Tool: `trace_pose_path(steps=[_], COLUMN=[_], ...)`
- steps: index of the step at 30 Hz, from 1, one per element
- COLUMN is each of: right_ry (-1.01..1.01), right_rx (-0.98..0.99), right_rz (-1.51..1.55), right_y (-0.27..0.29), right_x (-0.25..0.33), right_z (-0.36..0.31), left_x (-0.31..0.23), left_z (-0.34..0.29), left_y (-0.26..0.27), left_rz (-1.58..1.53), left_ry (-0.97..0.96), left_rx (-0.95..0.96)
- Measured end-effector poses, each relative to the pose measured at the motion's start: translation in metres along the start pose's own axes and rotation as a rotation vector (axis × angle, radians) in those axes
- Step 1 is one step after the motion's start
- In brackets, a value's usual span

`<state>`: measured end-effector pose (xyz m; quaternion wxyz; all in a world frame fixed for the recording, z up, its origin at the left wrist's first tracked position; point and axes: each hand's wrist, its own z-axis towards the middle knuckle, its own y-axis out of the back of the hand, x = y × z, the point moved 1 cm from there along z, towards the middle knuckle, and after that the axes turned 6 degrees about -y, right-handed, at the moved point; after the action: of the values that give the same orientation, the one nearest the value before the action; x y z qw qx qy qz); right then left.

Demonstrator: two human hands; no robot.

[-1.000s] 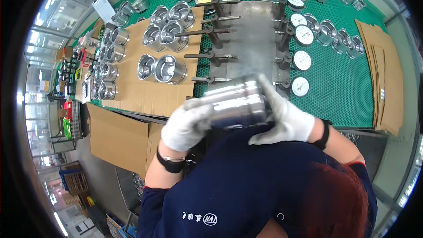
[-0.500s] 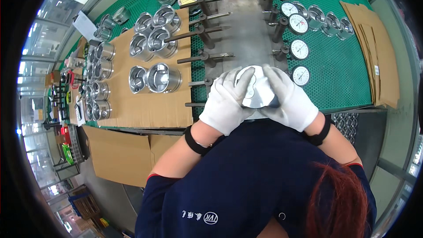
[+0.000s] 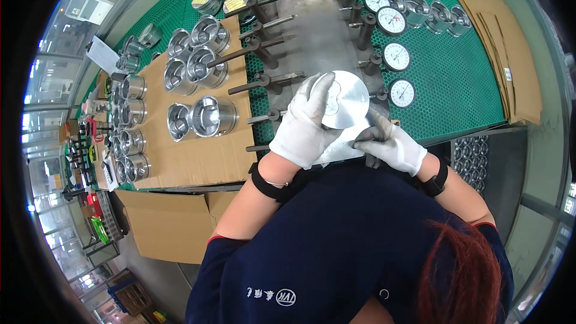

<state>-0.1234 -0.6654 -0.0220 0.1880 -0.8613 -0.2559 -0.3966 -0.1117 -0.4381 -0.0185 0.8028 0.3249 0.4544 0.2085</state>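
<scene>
My left hand (image 3: 306,123), in a white glove with greyed fingertips, grips a shiny silver piston (image 3: 350,101) from its left side. The piston's round crown, with a shallow shaped recess, faces up and tilts a little. It is held over the near end of a grey metal plate (image 3: 312,36). Just right of and below the piston is my right hand (image 3: 393,144), gloved too and apart from it. Its fingers are curled together near the plate's front edge; what they hold, if anything, is hidden.
Dial gauges (image 3: 396,57) on posts line the plate's right side, and dark rods (image 3: 264,83) on posts its left. Several pistons (image 3: 214,116) stand on a cardboard sheet (image 3: 180,165) at left. More pistons (image 3: 416,9) stand on the green mat (image 3: 444,78), near folded cardboard (image 3: 510,66).
My right hand has come off the piston and moved down to its right, fingers curling. My left hand keeps hold of the piston, which has shifted slightly up and left. The view has turned slightly.
</scene>
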Motion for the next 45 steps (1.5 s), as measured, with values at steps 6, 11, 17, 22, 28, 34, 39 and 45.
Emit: trace_pose_path(steps=[6,11,17,22,28,34,39,45], right_ry=[-0.015,0.052,0.021,0.205,0.483,0.536,0.099,-0.146], right_rx=[-0.024,-0.055,-0.064,-0.161,-0.262,-0.621,-0.961,-1.084], right_rz=[0.01,-0.027,-0.021,-0.382,-0.308,0.326,0.354,0.492], right_y=[0.0,-0.002,-0.001,0.0,0.036,0.165,0.328,0.464], right_x=[0.0,-0.009,-0.008,0.004,0.036,0.003,-0.029,-0.079], right_z=[0.001,0.007,0.006,-0.003,-0.047,-0.073,-0.028,0.032], left_x=[-0.003,-0.003,-0.004,-0.007,-0.067,0.027,0.072,0.084], left_z=[0.002,0.003,0.003,0.0,0.003,-0.038,-0.104,-0.098], left_y=[0.001,-0.001,-0.004,0.001,0.053,0.104,0.133,0.124], left_rz=[0.003,-0.004,0.005,-0.209,-1.088,0.353,0.851,1.114], left_ry=[0.032,0.008,0.03,0.112,0.509,0.374,0.494,0.564], left_rx=[0.019,-0.005,-0.022,-0.018,0.107,-0.221,0.151,0.237])
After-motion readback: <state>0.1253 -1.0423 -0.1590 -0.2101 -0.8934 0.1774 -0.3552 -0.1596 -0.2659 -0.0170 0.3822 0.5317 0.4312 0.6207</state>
